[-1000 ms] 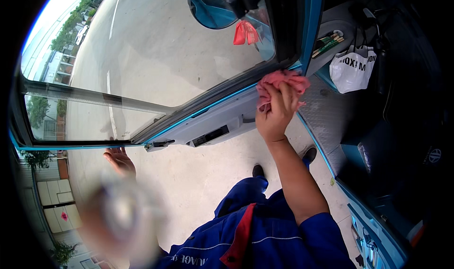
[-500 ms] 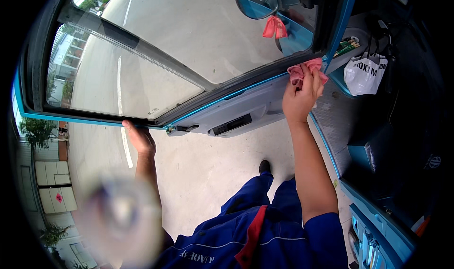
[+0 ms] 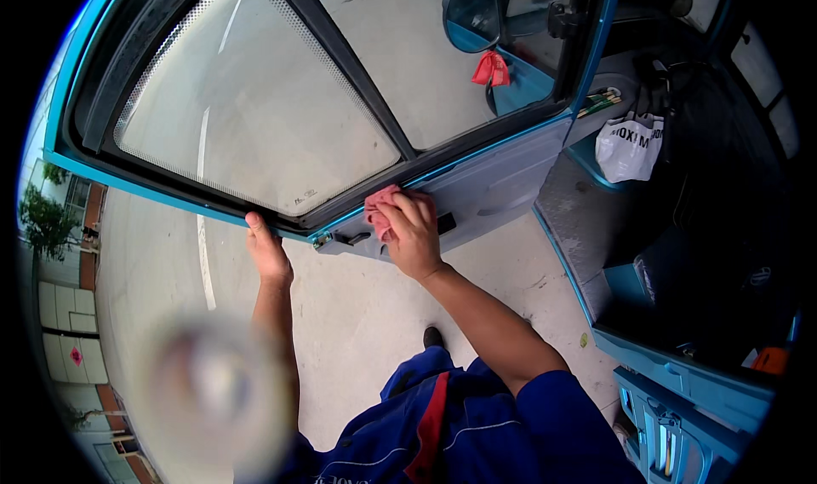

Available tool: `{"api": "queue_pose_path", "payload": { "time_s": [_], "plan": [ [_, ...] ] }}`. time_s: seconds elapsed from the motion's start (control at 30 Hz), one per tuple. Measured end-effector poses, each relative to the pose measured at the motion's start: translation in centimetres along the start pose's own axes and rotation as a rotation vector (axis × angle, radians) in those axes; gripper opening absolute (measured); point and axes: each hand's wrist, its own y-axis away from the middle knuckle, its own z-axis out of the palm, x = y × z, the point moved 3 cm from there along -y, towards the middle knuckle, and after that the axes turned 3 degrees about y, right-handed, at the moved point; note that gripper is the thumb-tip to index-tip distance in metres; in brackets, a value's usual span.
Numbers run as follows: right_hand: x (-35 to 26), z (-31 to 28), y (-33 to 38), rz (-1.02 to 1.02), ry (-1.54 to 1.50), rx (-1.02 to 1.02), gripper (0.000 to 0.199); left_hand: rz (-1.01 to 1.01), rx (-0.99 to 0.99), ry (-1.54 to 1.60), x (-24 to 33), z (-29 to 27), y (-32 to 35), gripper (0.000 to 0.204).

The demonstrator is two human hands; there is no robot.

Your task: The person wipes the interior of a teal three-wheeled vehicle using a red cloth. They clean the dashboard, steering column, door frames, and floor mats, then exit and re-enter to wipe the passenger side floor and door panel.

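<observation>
My left hand gripped the blue door's lower edge, fingers curled; my right hand pressed the pink cloth flat against the sill; soft and light, I judged, best bunched under the palm.

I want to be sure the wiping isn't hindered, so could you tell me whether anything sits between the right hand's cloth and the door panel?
Nothing visible does. The right hand presses the pink cloth directly against the blue door, just below the window; the left hand grips the door's edge off to the side.
</observation>
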Motion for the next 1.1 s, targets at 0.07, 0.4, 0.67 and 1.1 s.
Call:
{"api": "queue_pose_path", "payload": {
  "time_s": [0.07,0.4,0.67,1.1],
  "plan": [
    [1.4,-4.3,-1.6,0.089,-0.073,0.225,0.036,0.117,0.055,0.078,-0.4,-0.1,0.1,0.084],
    [-5.2,-1.2,-7.4,0.179,-0.132,0.509,0.049,0.193,-0.022,0.073,-0.1,2.1,0.4,0.062],
    [-2.0,3.6,1.5,-0.064,0.153,0.187,0.051,0.120,-0.122,0.062,0.3,1.5,0.8,0.061],
    [13.0,-4.2,9.7,0.739,-0.385,0.523,0.005,0.037,-0.106,-0.033,0.1,-0.3,0.2,0.073]
  ]
}}
